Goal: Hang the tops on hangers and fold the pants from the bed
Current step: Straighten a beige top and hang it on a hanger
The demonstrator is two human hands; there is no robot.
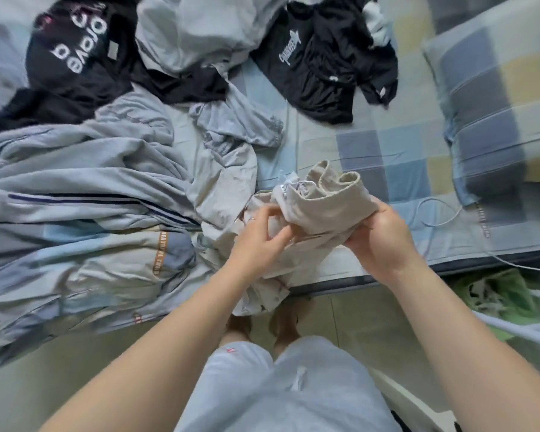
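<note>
beige pants (321,210) between both hands

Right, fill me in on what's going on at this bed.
A person stands at the edge of the bed holding bunched beige pants. The left hand pinches the fabric and the right hand grips the waistband. They are not yet folded. A lettered black top, a second black top and grey clothes lie unsorted behind.
</note>
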